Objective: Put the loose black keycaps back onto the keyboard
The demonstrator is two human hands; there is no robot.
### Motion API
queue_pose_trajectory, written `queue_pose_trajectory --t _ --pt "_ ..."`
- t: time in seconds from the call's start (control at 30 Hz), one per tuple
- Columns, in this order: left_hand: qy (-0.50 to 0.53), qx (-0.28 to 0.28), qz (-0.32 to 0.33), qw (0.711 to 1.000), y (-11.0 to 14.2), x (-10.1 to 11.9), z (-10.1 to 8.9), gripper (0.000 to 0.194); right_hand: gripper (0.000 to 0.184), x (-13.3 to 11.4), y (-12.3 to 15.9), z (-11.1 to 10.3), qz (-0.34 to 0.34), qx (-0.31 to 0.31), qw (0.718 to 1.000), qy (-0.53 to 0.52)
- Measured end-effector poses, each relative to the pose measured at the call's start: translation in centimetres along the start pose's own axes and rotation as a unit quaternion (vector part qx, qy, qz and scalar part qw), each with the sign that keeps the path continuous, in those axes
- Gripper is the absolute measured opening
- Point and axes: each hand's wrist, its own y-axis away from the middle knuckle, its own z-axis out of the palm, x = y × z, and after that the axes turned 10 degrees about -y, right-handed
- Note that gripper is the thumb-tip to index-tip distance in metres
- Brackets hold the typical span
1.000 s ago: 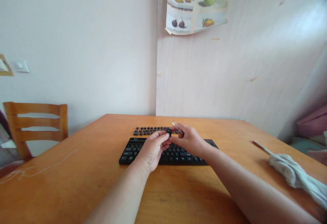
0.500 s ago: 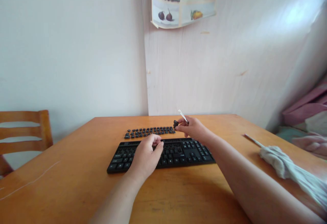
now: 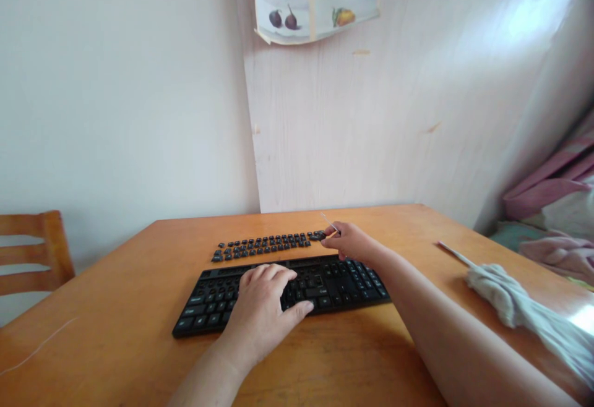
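A black keyboard (image 3: 278,289) lies across the table, with caps gone from part of its upper rows. Over its middle-left rests my left hand (image 3: 264,305), open, fingers spread and holding nothing. Behind the keyboard, small black keycaps (image 3: 260,246) are laid out in two rows. My right hand (image 3: 350,243) is at the right end of these rows. In its closed fingers is a thin, two-pronged metal tool (image 3: 330,222), its exact kind unclear. A larger dark keycap (image 3: 317,235) is at the fingertips on the table; whether they still grip it I cannot tell.
The wooden table (image 3: 362,357) meets a wall with a fruit picture (image 3: 320,5). To the right lie a stick (image 3: 455,253) and a grey-white cloth (image 3: 505,295). At left are a white thread (image 3: 41,346) and a wooden chair (image 3: 32,252).
My hands have parted. My right hand has carried the keycap from my left fingers to the row's right end and lowered it. My left hand has opened over the keyboard. The view has turned right.
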Motion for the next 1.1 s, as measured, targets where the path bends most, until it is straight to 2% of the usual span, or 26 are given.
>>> queue_pose_trajectory --t 0.17,0.3,0.63,0.8,0.93,1.1 --pt "-0.020 -0.020 0.005 1.000 0.2 0.0 0.4 0.056 0.027 0.3 0.0 0.2 0.014 -0.019 1.000 0.018" --pt "-0.032 -0.024 0.008 0.999 0.3 0.0 0.8 0.054 0.027 0.0 0.2 0.3 0.028 -0.041 0.999 0.018" --pt "-0.056 -0.028 0.004 0.998 0.4 0.4 0.9 0.052 0.023 0.1 0.1 0.8 0.031 -0.036 0.998 0.030" --pt "-0.065 -0.011 0.014 0.998 0.4 0.6 0.7 0.050 0.022 -0.2 -0.1 0.7 -0.014 -0.010 0.998 0.066" --pt "-0.072 0.004 0.022 0.997 0.5 1.0 0.4 0.047 0.018 -1.6 0.4 0.3 -0.069 0.002 0.991 0.114" --pt "-0.086 0.006 0.018 0.996 0.6 1.5 0.0 0.047 0.014 -3.4 1.3 -0.1 -0.093 0.007 0.986 0.138"
